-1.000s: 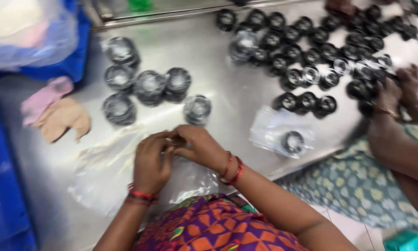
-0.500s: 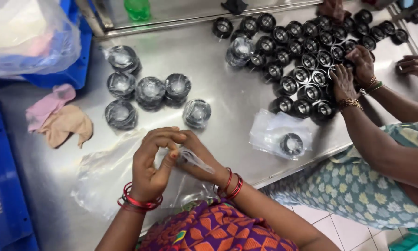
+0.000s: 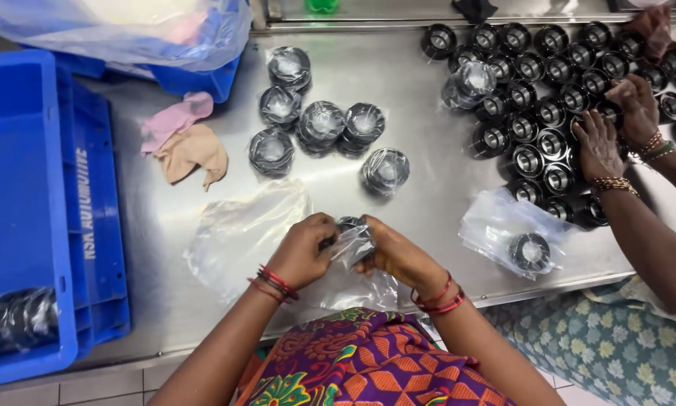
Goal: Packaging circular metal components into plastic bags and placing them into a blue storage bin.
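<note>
plastic-wrapped ring [image 3: 350,239] between both hands

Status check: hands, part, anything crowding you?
Left hand and right hand both gripping bagged ring above table. Loose bags beneath. Co-worker's hands far right, apart.

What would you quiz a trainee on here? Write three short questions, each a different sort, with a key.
1. True or false: the left hand and right hand both grip one bagged black ring.
2. The blue crate lies on the person's: A left, B right?
3. Fill in: the co-worker's hands rest on unwrapped black ____.
Key: 1 true; 2 A; 3 rings.
</note>
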